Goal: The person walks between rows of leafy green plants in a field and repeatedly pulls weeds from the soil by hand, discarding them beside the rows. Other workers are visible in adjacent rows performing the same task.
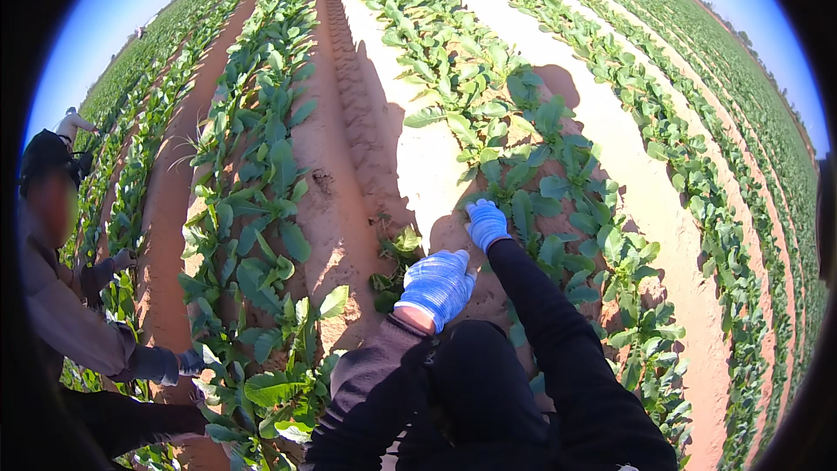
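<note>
My left hand (437, 288), in a blue-and-white knit glove, is over the furrow with its fingers curled. A dark clump of leafy greens (397, 261) lies just beyond and left of it; whether the hand holds any of it, I cannot tell. My right hand (487, 224), gloved alike, reaches farther forward to the near-side edge of a leafy crop row (516, 190). Its fingers bend down at the base of the broad green leaves. The fingertips are hidden, so I cannot tell what they grip.
A co-worker (72, 314) bends over the neighbouring crop row (274, 196) at left, gloved hands among leaves. Another person (72, 124) is farther back. A furrow (356, 111) with tyre tracks runs between beds. Sandy strips (628, 157) and more rows (693, 209) stretch right.
</note>
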